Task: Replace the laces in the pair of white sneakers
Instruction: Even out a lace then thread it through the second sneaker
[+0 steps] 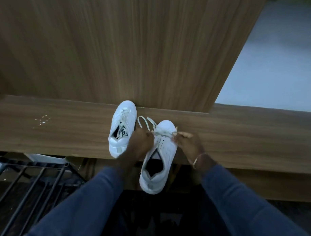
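At the near edge of the brown wood-grain desk (240, 137), a white low-top sneaker (161, 153) is lying with its toe pointing away from the person and its heel hanging out past the edge. A cream flat lace (146, 122) is running through its eyelets near the toe, with loose loops trailing onto the desk beyond the toe cap. The left hand (139, 145) is reaching in from the sneaker's left side, its fingers closed in a pinch on the lace beside the upper eyelets. The right hand (189, 141) is sitting at the sneaker's right side, thumb and forefinger pressed together on the other end of the same lace, a short tip sticking up above them. A thin gold bangle (198, 159) is circling the right wrist, and both forearms are wearing blue sleeves (242, 203).

Just beside the left hand, a second white sneaker (122, 127) is resting farther in on the desk, toe touching the upright wood-grain panel (131, 48) rising at the desk's back edge, its own lace lying loosely across the tongue. Small white specks (42, 120) are dotting the desk well to the left. Below the desk's near left edge, a black metal rack (30, 184) is standing.
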